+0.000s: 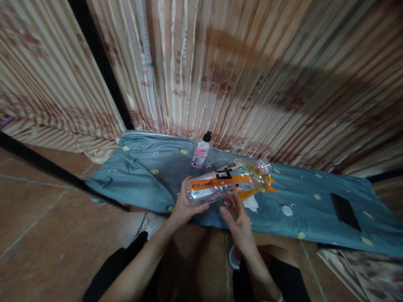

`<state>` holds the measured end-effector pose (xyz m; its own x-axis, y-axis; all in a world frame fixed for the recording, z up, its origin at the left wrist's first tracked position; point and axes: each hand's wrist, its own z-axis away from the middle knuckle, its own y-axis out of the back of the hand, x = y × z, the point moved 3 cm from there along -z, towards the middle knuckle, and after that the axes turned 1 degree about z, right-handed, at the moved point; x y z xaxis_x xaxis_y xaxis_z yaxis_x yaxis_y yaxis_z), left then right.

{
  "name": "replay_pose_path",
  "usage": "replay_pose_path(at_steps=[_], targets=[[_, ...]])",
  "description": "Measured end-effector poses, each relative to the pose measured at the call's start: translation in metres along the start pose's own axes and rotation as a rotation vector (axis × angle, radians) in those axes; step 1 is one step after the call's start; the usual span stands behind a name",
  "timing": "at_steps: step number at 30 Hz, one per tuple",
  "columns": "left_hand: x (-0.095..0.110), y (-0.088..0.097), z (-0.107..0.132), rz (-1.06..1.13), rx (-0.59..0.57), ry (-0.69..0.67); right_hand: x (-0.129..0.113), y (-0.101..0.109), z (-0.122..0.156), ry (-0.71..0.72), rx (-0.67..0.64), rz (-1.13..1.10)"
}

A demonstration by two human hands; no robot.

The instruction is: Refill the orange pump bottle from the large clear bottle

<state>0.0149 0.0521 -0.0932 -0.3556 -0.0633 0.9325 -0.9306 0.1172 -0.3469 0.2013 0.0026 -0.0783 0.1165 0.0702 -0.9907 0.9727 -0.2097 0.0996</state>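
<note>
A large clear plastic bottle [217,181] with a silver and orange label lies tilted in the air above the blue-green cloth. Its base rests in my left hand [185,203], whose fingers and thumb wrap round it. Some yellowish colour shows near the neck end, which points right. Just under the label is my right hand [237,216], with thumb and fingers apart and fingertips at or against the bottle's underside. Partly hidden behind the bottle are an orange object [271,184] and a crumpled white tissue [251,204].
A pump bottle [200,154] with a black top stands on the cloth [317,214] by the striped curtain [176,63]. To the right lie a white oval piece [286,210] and a black phone [345,212]. Black poles [103,63] frame the left side.
</note>
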Motion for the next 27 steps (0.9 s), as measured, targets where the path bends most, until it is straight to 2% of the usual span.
replay_pose_path(at_steps=[4, 8, 12, 17, 22, 27], targets=[[-0.005, 0.001, 0.0, 0.033, 0.014, 0.018, 0.001, -0.022, -0.021, -0.035, 0.015, -0.313], [-0.012, 0.0, -0.001, 0.047, 0.026, 0.036, -0.002, -0.03, -0.033, -0.09, 0.061, -0.403], [-0.02, 0.0, -0.002, 0.041, 0.038, 0.045, -0.002, -0.029, -0.042, -0.111, 0.07, -0.34], [-0.026, 0.005, -0.006, -0.034, 0.069, 0.049, -0.012, -0.032, -0.048, -0.029, 0.089, -0.218], [-0.025, 0.017, -0.018, -0.199, 0.165, 0.006, -0.023, -0.049, -0.056, 0.092, 0.034, -0.099], [-0.026, 0.026, -0.031, -0.301, 0.199, -0.047, -0.017, -0.073, -0.067, 0.141, -0.013, 0.087]])
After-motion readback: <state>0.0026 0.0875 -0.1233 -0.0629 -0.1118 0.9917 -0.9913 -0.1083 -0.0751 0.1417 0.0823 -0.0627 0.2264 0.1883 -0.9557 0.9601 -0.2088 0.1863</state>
